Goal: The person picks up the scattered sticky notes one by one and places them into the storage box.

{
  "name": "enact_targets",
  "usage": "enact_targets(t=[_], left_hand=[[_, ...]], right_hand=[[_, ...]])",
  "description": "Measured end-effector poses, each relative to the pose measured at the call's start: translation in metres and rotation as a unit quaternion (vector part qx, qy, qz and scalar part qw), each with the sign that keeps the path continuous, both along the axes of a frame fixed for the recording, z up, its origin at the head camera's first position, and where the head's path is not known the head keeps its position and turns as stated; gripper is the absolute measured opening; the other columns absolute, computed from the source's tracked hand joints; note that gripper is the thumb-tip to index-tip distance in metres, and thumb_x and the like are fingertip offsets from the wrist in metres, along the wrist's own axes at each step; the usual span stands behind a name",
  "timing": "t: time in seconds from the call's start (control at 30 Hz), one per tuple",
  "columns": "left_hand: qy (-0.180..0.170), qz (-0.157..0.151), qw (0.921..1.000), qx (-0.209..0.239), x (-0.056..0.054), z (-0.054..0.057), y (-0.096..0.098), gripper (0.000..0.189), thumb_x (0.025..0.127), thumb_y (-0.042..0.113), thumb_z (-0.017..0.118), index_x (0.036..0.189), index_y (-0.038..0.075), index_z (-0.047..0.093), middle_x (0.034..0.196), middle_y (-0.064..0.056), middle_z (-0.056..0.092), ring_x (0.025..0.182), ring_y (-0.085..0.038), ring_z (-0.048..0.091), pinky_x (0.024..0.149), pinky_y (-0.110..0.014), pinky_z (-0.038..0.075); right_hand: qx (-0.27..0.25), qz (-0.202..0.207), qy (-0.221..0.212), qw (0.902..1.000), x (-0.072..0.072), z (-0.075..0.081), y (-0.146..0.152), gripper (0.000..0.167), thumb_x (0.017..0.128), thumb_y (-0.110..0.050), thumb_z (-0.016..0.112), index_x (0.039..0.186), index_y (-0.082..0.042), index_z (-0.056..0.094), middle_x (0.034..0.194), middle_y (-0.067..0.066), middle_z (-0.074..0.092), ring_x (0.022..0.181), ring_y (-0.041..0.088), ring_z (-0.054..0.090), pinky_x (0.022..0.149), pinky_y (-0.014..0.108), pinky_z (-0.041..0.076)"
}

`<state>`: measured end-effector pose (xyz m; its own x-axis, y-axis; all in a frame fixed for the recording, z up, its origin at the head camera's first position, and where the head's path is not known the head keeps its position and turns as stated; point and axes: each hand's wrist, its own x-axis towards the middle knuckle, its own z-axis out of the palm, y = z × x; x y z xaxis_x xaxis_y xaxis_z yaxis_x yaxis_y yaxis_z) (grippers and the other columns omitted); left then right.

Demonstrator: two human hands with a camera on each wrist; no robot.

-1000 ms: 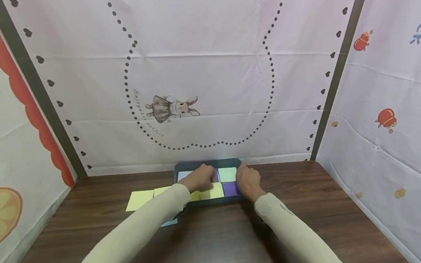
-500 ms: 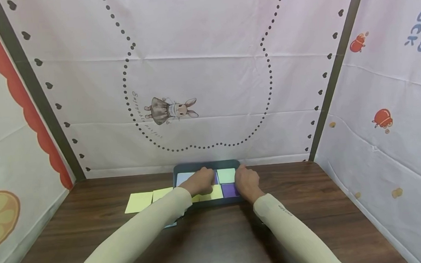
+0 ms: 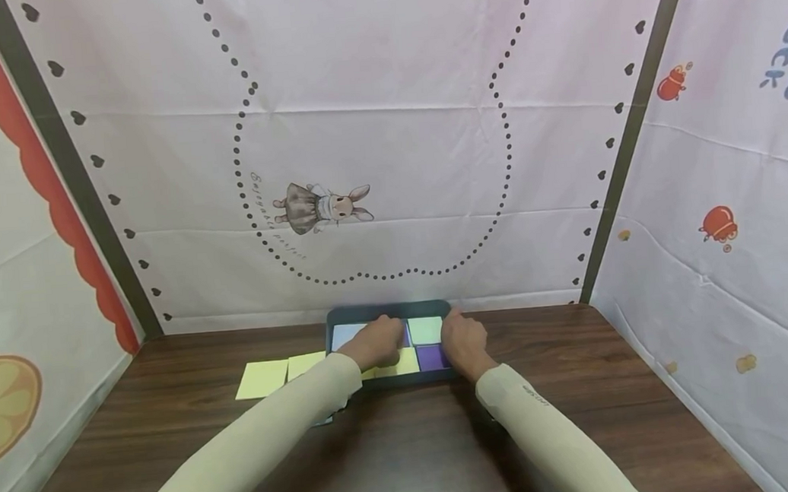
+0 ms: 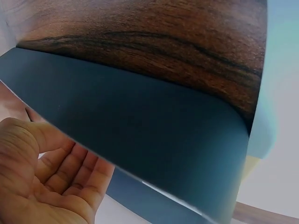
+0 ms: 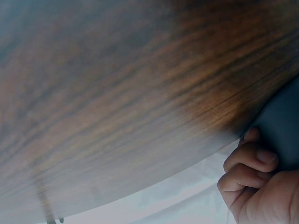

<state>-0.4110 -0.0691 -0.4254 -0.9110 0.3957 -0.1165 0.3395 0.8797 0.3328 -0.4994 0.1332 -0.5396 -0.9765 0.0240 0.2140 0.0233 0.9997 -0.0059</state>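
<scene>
A dark teal tray (image 3: 388,310) stands at the back of the table with square sticky notes laid in rows inside it. Over the tray my left hand (image 3: 376,341) reaches down among the notes, near a purple one and a yellow note (image 3: 402,362). In the left wrist view its fingers (image 4: 77,170) are bent behind the tray's wall (image 4: 140,116), and their tips are hidden. My right hand (image 3: 465,341) grips the tray's right end, fingers curled at the wall in the right wrist view. Beside it lie a pale green note (image 3: 426,331) and a purple note (image 3: 431,358).
Yellow sticky notes (image 3: 262,379) lie on the wooden table (image 3: 409,458) left of the tray. A light blue piece is partly hidden below my left forearm (image 3: 263,430). Printed cloth (image 3: 387,147) hangs close behind the tray and along both sides.
The head view shifts slightly. Both hands stay in nearly the same places at the tray, and the visible notes keep their positions.
</scene>
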Motion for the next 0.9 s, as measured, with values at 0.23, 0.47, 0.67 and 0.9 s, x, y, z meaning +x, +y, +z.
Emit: enact_targets(t=[0.23, 0.47, 0.67, 0.9], left_hand=[[0.010, -0.019, 0.9992, 0.032, -0.006, -0.009, -0.006, 0.039, 0.091, -0.012, 0.064, 0.067, 0.016, 0.052, 0.061, 0.002, 0.043, 0.053, -0.013, 0.037, 0.048, -0.029, 0.031], [0.019, -0.012, 0.9992, 0.034, 0.004, -0.006, -0.009, 0.043, 0.092, -0.015, 0.064, 0.065, 0.015, 0.048, 0.061, 0.002, 0.040, 0.053, -0.013, 0.035, 0.047, -0.027, 0.028], [0.046, -0.015, 0.9982, 0.036, 0.009, 0.002, -0.019, 0.037, 0.090, -0.015, 0.067, 0.070, 0.013, 0.055, 0.066, 0.000, 0.051, 0.058, -0.015, 0.046, 0.052, -0.028, 0.038], [0.075, 0.005, 0.9949, 0.068, 0.008, 0.020, -0.039, 0.018, 0.093, -0.010, 0.070, 0.087, 0.006, 0.066, 0.081, -0.006, 0.065, 0.070, -0.019, 0.057, 0.061, -0.031, 0.049]], right_hand=[[-0.005, -0.002, -0.005, 1.0000, 0.009, 0.008, -0.003, 0.020, 0.113, -0.014, 0.052, 0.117, 0.002, 0.063, 0.077, 0.014, 0.073, 0.070, 0.028, 0.075, 0.054, 0.044, 0.061], [-0.021, -0.001, -0.013, 0.9997, 0.027, 0.025, -0.008, 0.019, 0.112, -0.012, 0.054, 0.117, 0.002, 0.064, 0.084, 0.018, 0.077, 0.077, 0.031, 0.079, 0.061, 0.046, 0.065], [-0.004, 0.010, 0.012, 0.9999, 0.003, -0.007, 0.000, 0.019, 0.111, -0.014, 0.053, 0.114, 0.002, 0.063, 0.075, 0.015, 0.071, 0.068, 0.030, 0.074, 0.052, 0.043, 0.058], [0.000, 0.011, 0.008, 0.9999, 0.002, -0.001, 0.001, 0.024, 0.113, -0.016, 0.051, 0.119, 0.004, 0.064, 0.075, 0.013, 0.071, 0.067, 0.027, 0.073, 0.052, 0.043, 0.058]])
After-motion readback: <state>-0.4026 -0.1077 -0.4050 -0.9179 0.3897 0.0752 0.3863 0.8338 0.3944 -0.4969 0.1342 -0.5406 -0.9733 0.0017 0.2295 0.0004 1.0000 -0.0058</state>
